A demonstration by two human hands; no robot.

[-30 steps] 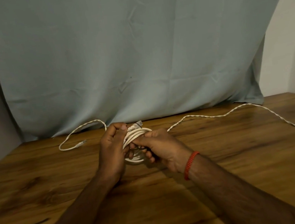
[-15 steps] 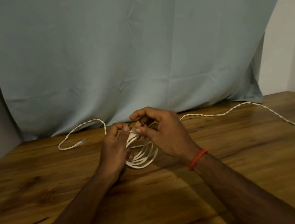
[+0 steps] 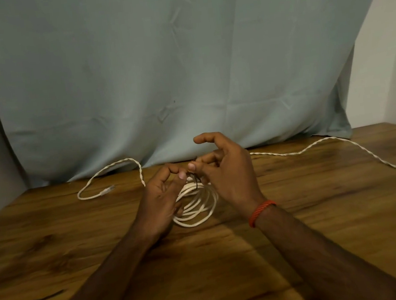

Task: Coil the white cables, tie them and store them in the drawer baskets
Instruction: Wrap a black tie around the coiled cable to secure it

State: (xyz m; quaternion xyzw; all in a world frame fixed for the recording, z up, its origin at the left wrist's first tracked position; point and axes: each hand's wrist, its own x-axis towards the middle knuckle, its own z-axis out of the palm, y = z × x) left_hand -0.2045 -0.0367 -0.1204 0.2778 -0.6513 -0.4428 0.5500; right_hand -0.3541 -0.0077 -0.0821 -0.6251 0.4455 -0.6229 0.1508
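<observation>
A coil of white cable (image 3: 198, 209) rests on the wooden table (image 3: 54, 240) between my hands. My left hand (image 3: 160, 198) holds the coil's left side, thumb and fingers curled at its top. My right hand (image 3: 226, 171) pinches a thin dark tie (image 3: 195, 181) at the top of the coil, with its index finger raised. A second white cable, twisted, lies loose across the back of the table: one stretch with a plug end (image 3: 107, 189) at the left, another stretch (image 3: 340, 148) running off to the right.
A pale blue cloth (image 3: 182, 65) hangs behind the table's far edge. A white wall (image 3: 391, 54) stands at the right. No drawer or basket is in view.
My right hand has come up from under the coil to its top and now pinches the dark tie. The coil has spread open and dropped lower onto the table.
</observation>
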